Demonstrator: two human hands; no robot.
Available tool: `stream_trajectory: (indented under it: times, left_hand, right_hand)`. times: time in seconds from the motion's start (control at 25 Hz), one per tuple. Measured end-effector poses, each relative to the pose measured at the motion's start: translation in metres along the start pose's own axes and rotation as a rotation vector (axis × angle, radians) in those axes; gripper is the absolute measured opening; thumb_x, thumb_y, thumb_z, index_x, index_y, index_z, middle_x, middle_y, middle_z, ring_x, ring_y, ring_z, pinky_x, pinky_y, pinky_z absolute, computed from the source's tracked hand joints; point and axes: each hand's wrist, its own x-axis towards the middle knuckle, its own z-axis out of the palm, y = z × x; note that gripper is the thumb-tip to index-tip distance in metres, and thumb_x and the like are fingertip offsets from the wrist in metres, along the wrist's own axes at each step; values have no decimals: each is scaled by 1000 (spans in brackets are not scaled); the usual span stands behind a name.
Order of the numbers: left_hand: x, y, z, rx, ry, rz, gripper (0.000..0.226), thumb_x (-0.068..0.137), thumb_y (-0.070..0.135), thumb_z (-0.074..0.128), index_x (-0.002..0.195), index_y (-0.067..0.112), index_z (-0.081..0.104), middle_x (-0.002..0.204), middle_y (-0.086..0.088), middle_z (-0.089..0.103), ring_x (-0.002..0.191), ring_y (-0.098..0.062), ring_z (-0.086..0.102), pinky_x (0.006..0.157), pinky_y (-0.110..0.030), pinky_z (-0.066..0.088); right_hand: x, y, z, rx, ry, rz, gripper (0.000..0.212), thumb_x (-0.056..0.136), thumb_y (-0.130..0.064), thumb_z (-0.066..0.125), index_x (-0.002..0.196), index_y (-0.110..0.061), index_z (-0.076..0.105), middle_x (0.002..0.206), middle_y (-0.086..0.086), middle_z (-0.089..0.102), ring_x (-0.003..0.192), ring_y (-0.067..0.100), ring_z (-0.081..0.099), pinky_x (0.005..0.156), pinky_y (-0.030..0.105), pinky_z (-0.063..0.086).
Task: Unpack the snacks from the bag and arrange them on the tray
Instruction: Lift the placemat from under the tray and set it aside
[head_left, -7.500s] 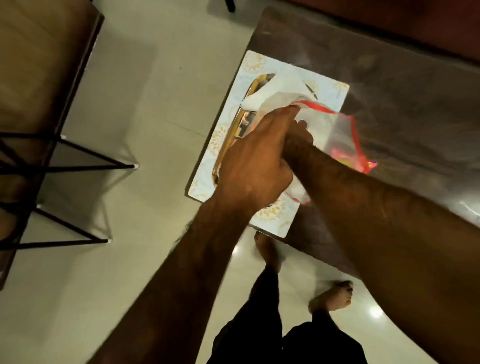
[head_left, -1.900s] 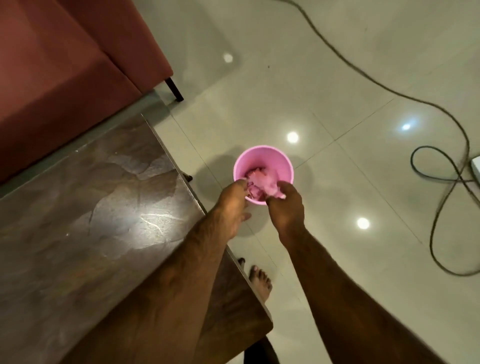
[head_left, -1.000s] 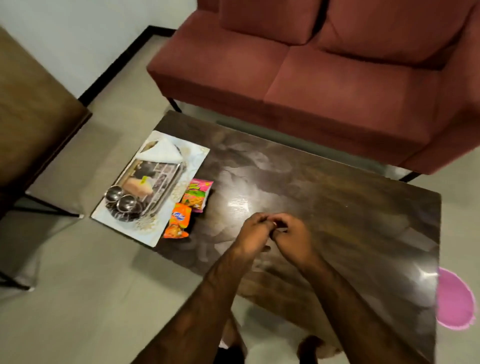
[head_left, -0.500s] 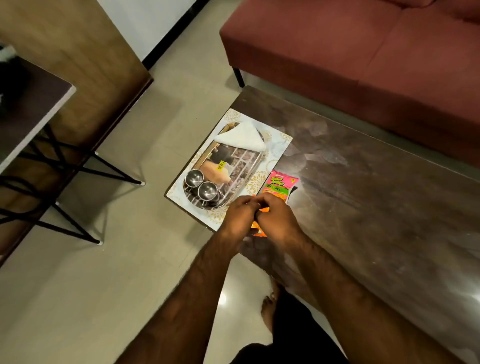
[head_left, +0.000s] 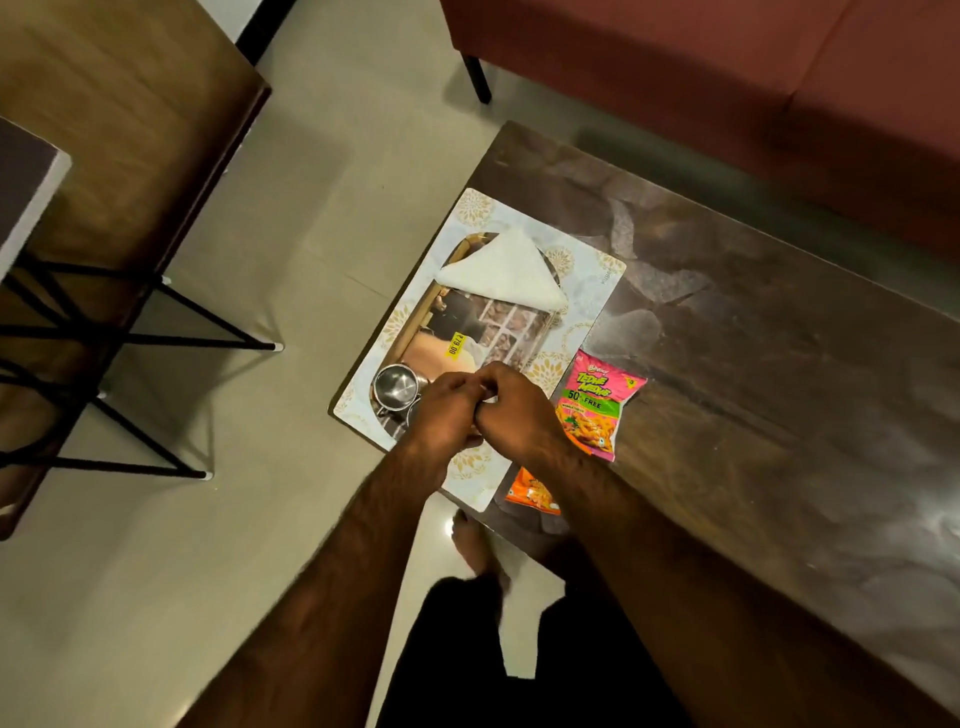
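A shiny steel tray (head_left: 467, 332) lies on a pale patterned placemat (head_left: 589, 306) at the left end of the dark table (head_left: 753, 389). On the tray are a folded white napkin (head_left: 504, 270) and a small steel bowl (head_left: 396, 387). A pink snack packet (head_left: 597, 405) lies on the table just right of the placemat. An orange packet (head_left: 532, 491) lies nearer me, partly under my right forearm. My left hand (head_left: 447, 410) and right hand (head_left: 519, 410) are pressed together over the tray's near end, fingers curled, with nothing seen in them.
A red sofa (head_left: 727, 78) stands behind the table. To the left are a side table with black metal legs (head_left: 130, 338) and a wooden cabinet (head_left: 130, 130). Pale floor tiles lie between. My foot (head_left: 470, 540) shows by the table's near corner.
My joined hands have moved left from over the orange packet to over the tray's near end, and the view has come closer. Both packets lie where they were.
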Motion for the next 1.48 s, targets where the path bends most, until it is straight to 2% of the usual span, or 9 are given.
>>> stream_trajectory:
  times: [0.2,0.32,0.44,0.64,0.8,0.96,1.12,1.28,1.48]
  left_hand:
    - [34,4,2,73,-70,-6,20,96,10,50,106,8,67,103,-17,70,84,-23,68,56,-28,55]
    - [51,7,10,149,-197,-2,20,95,11,51,108,9,66,105,-10,71,92,-22,68,77,-37,58]
    - [63,10,8,181,-266,-7,11,95,11,53,93,17,63,92,-6,66,87,-25,63,78,-40,53]
    - [104,30,-27,243,-278,71,19,92,5,52,86,19,63,93,-9,67,84,-26,66,72,-40,58]
    - [162,51,-64,418,-115,264,16,85,5,55,79,18,63,87,-12,65,71,-25,61,63,-41,51]
    - [213,55,-92,754,76,244,35,85,19,64,117,4,61,113,-13,63,100,-31,64,83,-39,55]
    - [229,43,-92,611,-146,70,34,88,17,65,115,-4,66,106,-20,66,99,-33,64,90,-43,53]
    - [231,39,-83,568,-205,87,33,89,16,65,117,-2,66,111,-21,68,103,-37,65,98,-51,54]
    - [239,30,-82,527,-258,94,20,92,11,63,112,7,63,101,-12,63,93,-27,61,84,-41,51]
  right_hand:
    - [18,3,7,22,72,93,39,87,-5,57,123,-18,67,122,5,72,111,25,68,93,42,57]
    - [25,16,7,52,164,150,33,86,-5,58,114,-22,66,109,-4,70,105,20,68,79,32,53]
    - [31,30,7,94,252,217,32,87,-5,58,109,-26,66,95,-13,65,96,15,65,71,26,47]
    - [53,48,11,128,371,268,25,94,-9,54,105,-28,66,88,-11,65,90,22,68,83,38,57]
    - [77,64,12,125,430,316,23,96,-10,54,113,-20,67,87,-9,64,82,22,65,68,27,49]
    - [86,75,11,-37,446,411,33,92,-8,59,125,-6,64,120,12,72,111,36,68,92,39,55]
    - [90,71,21,-136,508,459,43,89,-11,64,130,-1,58,133,18,66,124,41,64,98,42,54]
    - [99,69,27,11,562,514,52,89,-16,65,138,-2,56,139,16,63,131,39,61,106,47,55]
    - [104,72,31,221,617,500,49,89,-15,62,138,-16,64,130,3,74,118,31,71,99,47,60]
